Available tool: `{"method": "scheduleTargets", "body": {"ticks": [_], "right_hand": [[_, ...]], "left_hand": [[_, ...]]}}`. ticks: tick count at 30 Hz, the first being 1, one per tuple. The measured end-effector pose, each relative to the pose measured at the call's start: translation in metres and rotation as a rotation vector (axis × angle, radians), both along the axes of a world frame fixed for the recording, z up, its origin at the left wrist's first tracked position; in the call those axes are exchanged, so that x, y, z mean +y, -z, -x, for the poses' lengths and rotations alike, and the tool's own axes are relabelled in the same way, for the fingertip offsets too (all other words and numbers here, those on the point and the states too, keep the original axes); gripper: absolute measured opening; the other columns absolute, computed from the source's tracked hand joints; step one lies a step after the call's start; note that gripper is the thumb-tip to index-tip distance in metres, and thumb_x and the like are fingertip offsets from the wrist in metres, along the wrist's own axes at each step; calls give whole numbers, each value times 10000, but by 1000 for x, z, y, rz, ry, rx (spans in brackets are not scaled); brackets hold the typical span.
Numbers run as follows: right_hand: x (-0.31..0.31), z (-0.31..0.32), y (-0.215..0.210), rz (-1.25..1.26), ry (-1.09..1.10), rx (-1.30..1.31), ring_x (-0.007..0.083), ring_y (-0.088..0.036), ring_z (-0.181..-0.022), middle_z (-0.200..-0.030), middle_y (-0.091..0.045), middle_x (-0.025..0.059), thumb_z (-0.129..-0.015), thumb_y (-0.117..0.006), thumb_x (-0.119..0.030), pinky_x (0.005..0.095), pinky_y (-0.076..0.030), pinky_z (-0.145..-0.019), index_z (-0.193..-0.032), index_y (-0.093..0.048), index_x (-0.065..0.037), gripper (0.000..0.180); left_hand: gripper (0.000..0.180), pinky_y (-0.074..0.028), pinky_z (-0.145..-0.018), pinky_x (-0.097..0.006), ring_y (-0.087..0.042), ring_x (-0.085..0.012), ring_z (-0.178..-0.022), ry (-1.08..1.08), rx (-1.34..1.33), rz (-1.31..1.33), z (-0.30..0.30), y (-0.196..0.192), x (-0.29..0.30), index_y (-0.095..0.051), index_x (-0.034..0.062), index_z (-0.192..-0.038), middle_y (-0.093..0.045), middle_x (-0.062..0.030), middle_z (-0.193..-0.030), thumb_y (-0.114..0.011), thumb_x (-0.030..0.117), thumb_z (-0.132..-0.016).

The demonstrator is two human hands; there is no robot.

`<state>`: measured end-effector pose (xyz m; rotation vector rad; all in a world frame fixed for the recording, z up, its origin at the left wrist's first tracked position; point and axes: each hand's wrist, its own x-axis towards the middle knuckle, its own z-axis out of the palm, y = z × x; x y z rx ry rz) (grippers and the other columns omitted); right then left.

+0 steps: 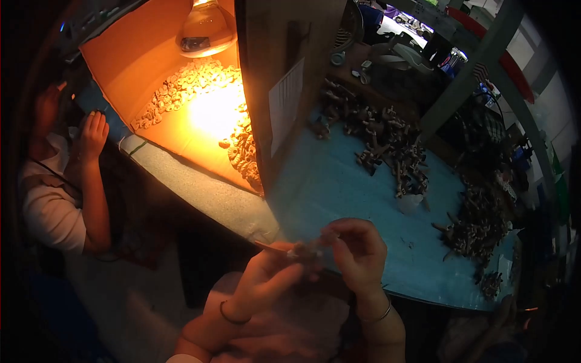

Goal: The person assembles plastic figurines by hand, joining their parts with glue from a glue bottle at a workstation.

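My left hand (264, 281) is closed around a small brown jointed piece (304, 251), blurred by motion, in front of the table's near edge. A thin light stick-like part (266, 247) juts out to the left above that hand. My right hand (363, 257) is raised on the other side, thumb and forefinger pinched at the right end of the piece. What exactly lies between those fingertips is too blurred to make out. Beyond, similar small brown pieces with stubby limbs form a pile (393, 145) and a second pile (481, 221) on the blue table (327, 181).
A glowing heat lamp (207, 30) hangs inside an open cardboard box (121, 66) at the left, over many small pale rounded parts (160, 103). A panel (284, 72) with a paper sheet divides it from the table. At far left is another person's hand (94, 133).
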<state>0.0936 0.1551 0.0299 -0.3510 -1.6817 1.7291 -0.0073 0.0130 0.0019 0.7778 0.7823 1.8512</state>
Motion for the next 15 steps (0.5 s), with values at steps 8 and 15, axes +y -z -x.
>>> {"method": "scheduleTargets", "body": {"ticks": [8,15], "right_hand": [[6,-10,-6,-537,56,98,238,-653,-845,-978,-637,146,-743,-613,108,291,-534,-712,-956,-606,4,237],[9,-19,-12,-742,88,41,236,-638,-772,-931,-647,137,-635,-674,95,298,-520,-644,-920,-643,-18,309]], "left_hand": [[369,-494,-851,-364,-573,-262,-1071,90,-58,-16,-8,1,2,-393,32,-1281,-533,-181,-1204,-479,19,-922],[373,-492,-835,-356,-577,-252,-1052,141,-45,-30,-8,-1,3,-390,42,-1286,-561,-183,-1162,-472,20,-923]]}}
